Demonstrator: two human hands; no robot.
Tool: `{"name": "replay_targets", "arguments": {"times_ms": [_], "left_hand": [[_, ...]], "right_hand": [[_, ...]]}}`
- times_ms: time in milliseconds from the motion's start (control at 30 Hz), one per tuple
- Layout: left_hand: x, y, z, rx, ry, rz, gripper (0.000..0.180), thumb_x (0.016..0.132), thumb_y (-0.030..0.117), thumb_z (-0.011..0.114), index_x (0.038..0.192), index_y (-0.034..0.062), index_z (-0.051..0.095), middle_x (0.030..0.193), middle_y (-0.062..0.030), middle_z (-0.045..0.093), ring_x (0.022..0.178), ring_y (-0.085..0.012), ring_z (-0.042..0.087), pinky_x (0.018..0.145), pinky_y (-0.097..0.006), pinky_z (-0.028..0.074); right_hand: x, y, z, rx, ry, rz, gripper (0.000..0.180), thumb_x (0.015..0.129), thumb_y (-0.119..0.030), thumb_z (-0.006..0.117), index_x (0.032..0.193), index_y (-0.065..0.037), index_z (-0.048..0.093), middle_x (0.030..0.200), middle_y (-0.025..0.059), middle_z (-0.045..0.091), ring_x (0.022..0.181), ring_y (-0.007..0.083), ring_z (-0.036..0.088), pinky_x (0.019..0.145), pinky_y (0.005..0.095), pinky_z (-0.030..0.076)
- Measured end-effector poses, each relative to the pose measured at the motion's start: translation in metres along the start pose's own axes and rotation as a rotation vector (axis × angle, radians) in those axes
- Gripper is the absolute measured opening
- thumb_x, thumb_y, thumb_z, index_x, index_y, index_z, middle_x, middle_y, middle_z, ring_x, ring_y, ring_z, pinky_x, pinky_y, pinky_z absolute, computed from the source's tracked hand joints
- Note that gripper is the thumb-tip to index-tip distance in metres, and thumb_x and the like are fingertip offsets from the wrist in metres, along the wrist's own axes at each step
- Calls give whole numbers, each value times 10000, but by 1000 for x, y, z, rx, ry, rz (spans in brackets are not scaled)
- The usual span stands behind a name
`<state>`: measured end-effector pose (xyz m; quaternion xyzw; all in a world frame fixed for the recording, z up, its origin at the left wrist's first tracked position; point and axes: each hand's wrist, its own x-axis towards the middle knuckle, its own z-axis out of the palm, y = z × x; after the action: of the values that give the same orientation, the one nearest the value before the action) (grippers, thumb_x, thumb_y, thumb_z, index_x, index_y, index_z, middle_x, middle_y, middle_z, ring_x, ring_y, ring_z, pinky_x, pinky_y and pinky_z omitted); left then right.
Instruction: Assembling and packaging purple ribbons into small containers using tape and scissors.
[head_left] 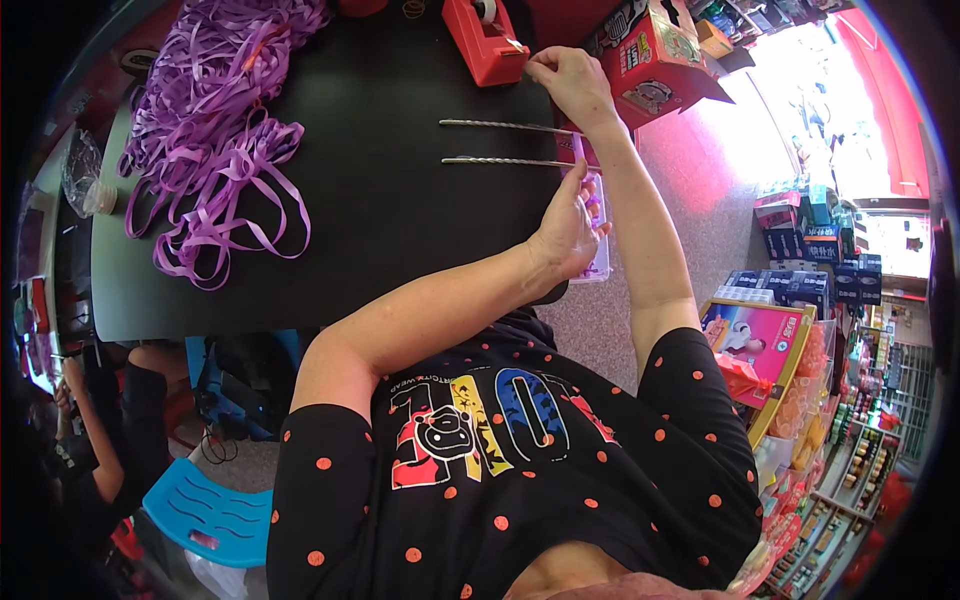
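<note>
My right hand (577, 88) reaches over the table's far right edge, its thumb and fingertips pinched together right beside the cutter end of a red tape dispenser (487, 42). What the pinch holds, if anything, is too small to make out. Nearer to me, my left hand (570, 232) is palm up with curled fingers, above a clear plastic tray (603, 262) with small purple pieces. Its thumb points toward two long silver twisted rods (500, 125), which lie side by side and jut past the table edge. Whatever lies in the curled fingers is partly hidden.
A heap of purple ribbon loops (220, 130) covers the left of the black table (390, 250). A red printed carton (655, 65) stands beyond my right hand. Stacked boxes and shelves line the right. A blue stool (205, 515) and another person (95, 440) are at lower left.
</note>
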<state>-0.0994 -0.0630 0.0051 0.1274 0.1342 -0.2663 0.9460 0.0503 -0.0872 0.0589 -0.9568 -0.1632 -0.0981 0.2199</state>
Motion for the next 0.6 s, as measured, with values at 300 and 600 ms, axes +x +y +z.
{"name": "replay_targets", "arguments": {"times_ms": [300,600], "left_hand": [[-1,6,2,21,-28,0,827,856,592,483,1456,166,105,1520,-67,93,1391,-257,48,1081,-436,122],[0,5,5,8,-49,15,734,883,537,473,1427,164,150,1481,-100,138,1388,-302,47,1106,-464,81]], "right_hand": [[16,7,-4,-108,-39,-136,243,817,-324,623,911,-112,698,844,106,678,876,295,634,764,407,477],[18,90,-14,-504,-124,-409,166,802,-222,611,809,-69,674,806,96,665,820,267,639,731,405,475]]}}
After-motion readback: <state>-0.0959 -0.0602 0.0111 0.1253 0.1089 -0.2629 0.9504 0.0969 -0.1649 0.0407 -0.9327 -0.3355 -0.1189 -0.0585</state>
